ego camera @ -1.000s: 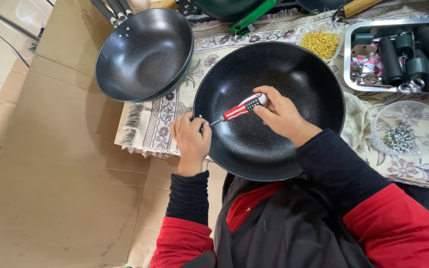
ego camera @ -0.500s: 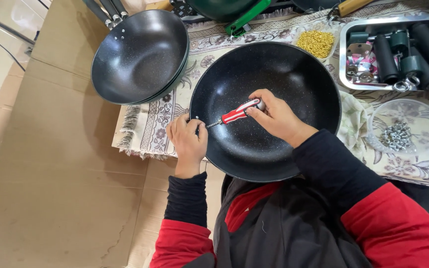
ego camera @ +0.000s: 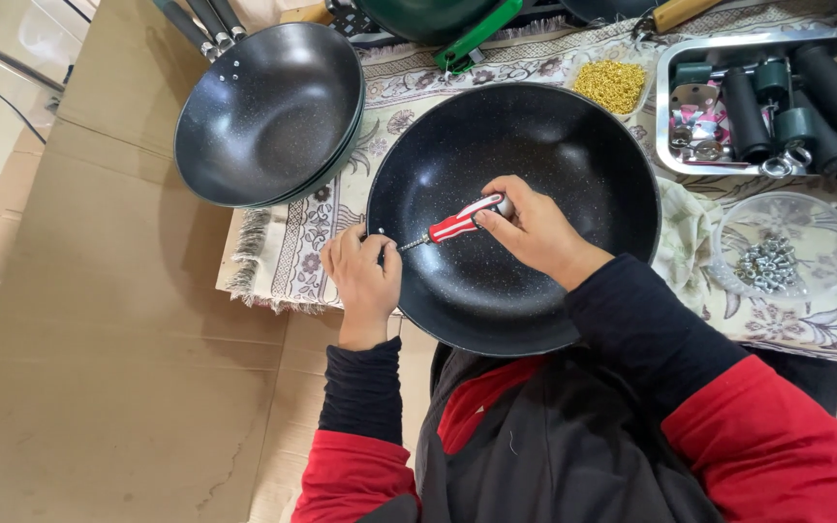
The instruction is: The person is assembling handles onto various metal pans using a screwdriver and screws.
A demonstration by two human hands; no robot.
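Observation:
A black speckled pan (ego camera: 554, 145) lies on a patterned cloth in front of me. My right hand (ego camera: 535, 228) holds a red-and-white screwdriver (ego camera: 462, 221) inside the pan, with its tip pointing at the pan's left rim. My left hand (ego camera: 362, 281) grips that left rim just where the tip meets it. Whatever is under the fingers of my left hand is hidden.
A stack of black pans (ego camera: 268, 111) with handles sits at the upper left. A metal tray (ego camera: 682, 50) of black handles, a dish of small brass parts (ego camera: 610, 85) and a clear bowl of screws (ego camera: 785, 254) stand at the right. Cardboard (ego camera: 99, 368) covers the floor.
The view has drifted slightly. Both hands stay at the pan's left rim, with the screwdriver's handle a little lower than before.

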